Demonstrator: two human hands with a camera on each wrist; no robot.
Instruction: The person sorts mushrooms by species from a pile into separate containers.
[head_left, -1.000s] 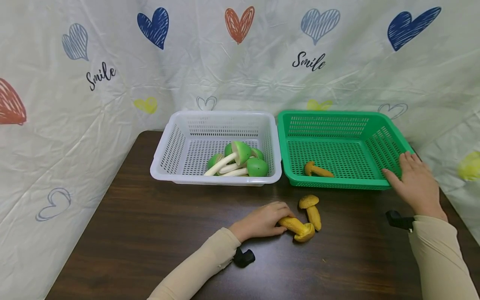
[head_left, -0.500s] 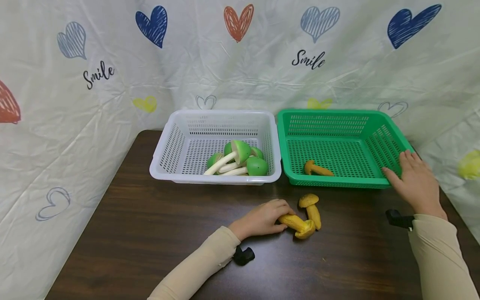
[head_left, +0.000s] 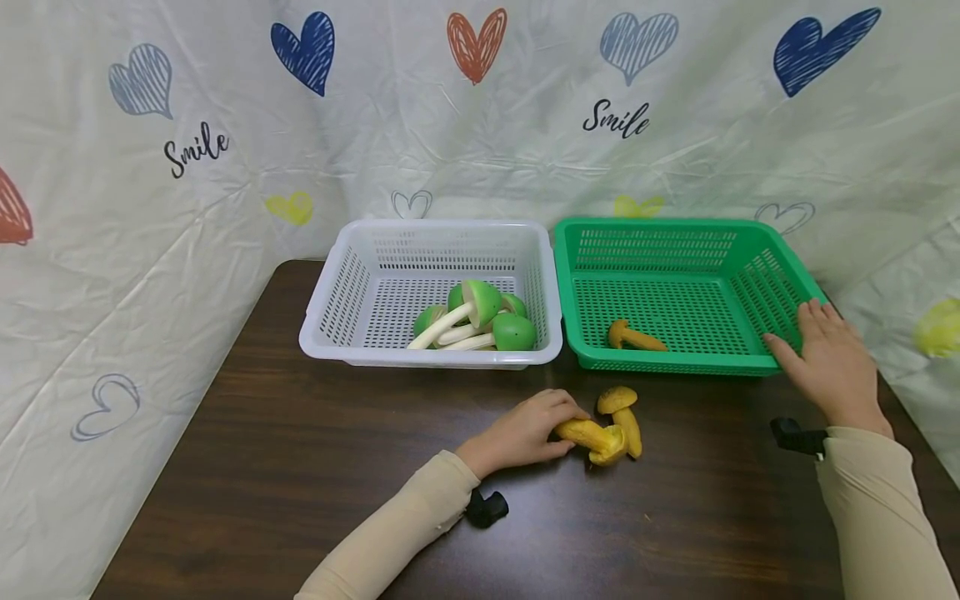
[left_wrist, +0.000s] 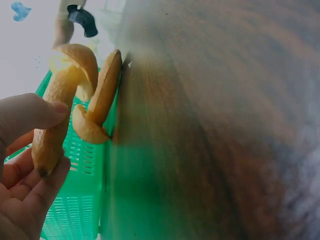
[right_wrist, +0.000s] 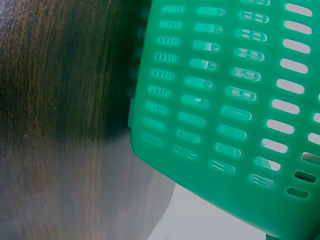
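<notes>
My left hand (head_left: pixel 525 432) pinches a yellow-brown toy mushroom (head_left: pixel 588 435) by its stem, cap pointing right. In the left wrist view the thumb lies on one side of the held mushroom (left_wrist: pixel 54 112) and the fingers on the other. A second yellow-brown mushroom (head_left: pixel 628 425) lies on the table just beyond its cap. My right hand (head_left: pixel 836 367) rests with extended fingers on the right rim of the green basket (head_left: pixel 675 367). One smaller brown mushroom (head_left: pixel 636 337) lies inside that basket. The right wrist view shows the basket's slotted wall (right_wrist: pixel 225 110) but no hand.
Left of the green basket stands a white basket (head_left: pixel 427 358) holding several green-capped mushrooms (head_left: pixel 480 304). Both baskets stand side by side at the back of the dark wooden table (head_left: pixel 262 467). Behind them hangs a white cloth (head_left: pixel 480 150) printed with hearts.
The left hand has raised the mushroom slightly, and its cap has turned a little toward the far side. The right hand has stayed on the basket rim.
</notes>
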